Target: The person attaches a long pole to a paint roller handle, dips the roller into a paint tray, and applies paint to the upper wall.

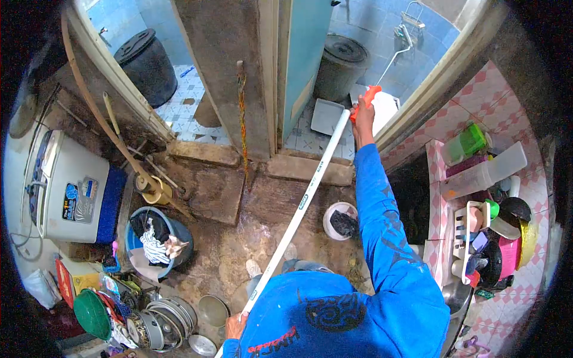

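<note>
A long white plastic pipe (pixel 305 200) slants across the middle, from low by my body up to the right doorway. My left hand (pixel 236 326) is closed round its lower part at the bottom. My right hand (pixel 363 122), at the end of my outstretched blue sleeve, grips an orange-handled tool (pixel 373 93). The pipe's upper end lies right beside this hand. What kind of tool it is I cannot tell; its far part blends with the white shape behind it.
Two doorways lead to tiled rooms with dark lidded bins (pixel 341 56). A blue bucket (pixel 136 243) with cloths and a white cooler (pixel 74 185) stand left. Pots (pixel 170 322) sit lower left. A small white pail (pixel 329 222) is beside my arm; a dish rack (pixel 462 238) is right.
</note>
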`<state>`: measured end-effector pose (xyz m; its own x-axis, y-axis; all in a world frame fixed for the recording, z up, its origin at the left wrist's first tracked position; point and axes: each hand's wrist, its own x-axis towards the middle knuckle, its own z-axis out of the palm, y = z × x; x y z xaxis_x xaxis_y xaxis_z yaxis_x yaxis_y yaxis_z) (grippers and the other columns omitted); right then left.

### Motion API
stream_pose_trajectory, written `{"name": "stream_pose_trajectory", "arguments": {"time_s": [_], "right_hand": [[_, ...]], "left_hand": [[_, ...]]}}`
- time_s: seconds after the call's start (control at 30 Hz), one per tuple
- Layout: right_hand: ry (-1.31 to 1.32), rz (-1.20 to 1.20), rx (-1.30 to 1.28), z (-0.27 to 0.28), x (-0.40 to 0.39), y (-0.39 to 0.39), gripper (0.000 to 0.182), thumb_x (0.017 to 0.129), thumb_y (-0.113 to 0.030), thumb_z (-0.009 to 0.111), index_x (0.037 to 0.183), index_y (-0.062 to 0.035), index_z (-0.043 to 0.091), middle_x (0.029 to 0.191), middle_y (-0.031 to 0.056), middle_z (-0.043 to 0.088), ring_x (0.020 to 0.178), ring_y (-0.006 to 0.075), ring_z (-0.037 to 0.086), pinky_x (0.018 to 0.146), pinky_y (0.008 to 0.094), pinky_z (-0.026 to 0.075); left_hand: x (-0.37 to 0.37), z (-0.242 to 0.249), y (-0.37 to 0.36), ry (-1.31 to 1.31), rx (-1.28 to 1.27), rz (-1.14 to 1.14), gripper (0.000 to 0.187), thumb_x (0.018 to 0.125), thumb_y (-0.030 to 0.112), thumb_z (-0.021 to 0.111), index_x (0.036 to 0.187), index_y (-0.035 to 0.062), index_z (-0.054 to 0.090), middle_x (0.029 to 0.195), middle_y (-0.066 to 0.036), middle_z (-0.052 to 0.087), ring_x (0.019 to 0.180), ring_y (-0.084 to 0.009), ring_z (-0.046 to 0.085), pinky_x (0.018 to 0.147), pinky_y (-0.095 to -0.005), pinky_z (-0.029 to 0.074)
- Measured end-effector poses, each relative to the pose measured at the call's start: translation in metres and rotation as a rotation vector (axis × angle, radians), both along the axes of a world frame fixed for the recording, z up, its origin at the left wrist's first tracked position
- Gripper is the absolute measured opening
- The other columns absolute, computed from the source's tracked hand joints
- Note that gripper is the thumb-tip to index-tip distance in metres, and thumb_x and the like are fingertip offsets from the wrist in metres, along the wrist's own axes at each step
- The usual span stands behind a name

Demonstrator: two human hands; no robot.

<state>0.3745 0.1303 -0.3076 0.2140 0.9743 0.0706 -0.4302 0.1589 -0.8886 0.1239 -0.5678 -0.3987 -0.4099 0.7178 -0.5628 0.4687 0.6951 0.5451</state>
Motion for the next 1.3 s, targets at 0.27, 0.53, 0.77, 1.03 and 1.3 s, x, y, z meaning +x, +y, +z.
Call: {"name": "stream_pose_trajectory", "arguments": {"time_s": [0.27,0.53,0.77,1.03,1.3], "right_hand": [[0.155,0.085,-0.066,0.002,-0.004,0.008,0.022,0.095,-0.02,0.058,0.093,-0.012,0.038,0.065,0.0024,0.046,0.049,0.0128,0.046,0.044,0.029,0.043],[0.031,0.052,-0.133,-0.026,0.0,0.016,0.023,0.095,-0.021,0.058,0.094,-0.0097,0.039,0.065,0.0023,0.043,0.047,0.0131,0.045,0.041,0.0299,0.043],[-0.078,0.045,-0.152,-0.045,-0.01,-0.002,0.022,0.094,-0.023,0.058,0.088,-0.0092,0.043,0.065,0.0018,0.045,0.046,0.0127,0.043,0.04,0.029,0.041],[-0.013,0.085,-0.33,-0.094,-0.013,-0.017,0.018,0.095,-0.022,0.058,0.099,-0.0116,0.044,0.063,-0.0005,0.043,0.048,0.0111,0.044,0.041,0.0283,0.042],[-0.005,0.056,-0.356,-0.124,-0.018,-0.048,0.015,0.095,-0.02,0.057,0.101,-0.0124,0.045,0.064,-0.0018,0.042,0.048,0.0108,0.042,0.041,0.0271,0.039]], "left_hand": [[0.0,-0.009,0.002,-0.013,-0.036,0.103,0.054,0.09,0.053,0.051,0.082,0.0036,0.069,0.066,-0.023,0.061,0.065,-0.0416,0.061,0.062,-0.0479,0.046],[0.006,0.029,0.014,0.126,-0.064,0.064,0.05,0.088,0.053,0.054,0.087,0.0072,0.072,0.07,-0.023,0.063,0.071,-0.0446,0.063,0.065,-0.0502,0.048],[0.007,0.022,0.018,0.221,-0.027,-0.017,0.048,0.086,0.052,0.058,0.091,0.0061,0.073,0.071,-0.027,0.063,0.073,-0.0461,0.062,0.067,-0.0531,0.047],[0.011,0.048,0.011,0.385,-0.031,0.043,0.038,0.085,0.041,0.064,0.085,0.0031,0.063,0.071,-0.025,0.062,0.069,-0.0472,0.06,0.064,-0.0553,0.044],[0.002,0.059,-0.011,0.349,-0.159,-0.055,0.04,0.087,0.041,0.062,0.08,0.002,0.063,0.07,-0.025,0.063,0.069,-0.047,0.06,0.062,-0.0536,0.044]]}}
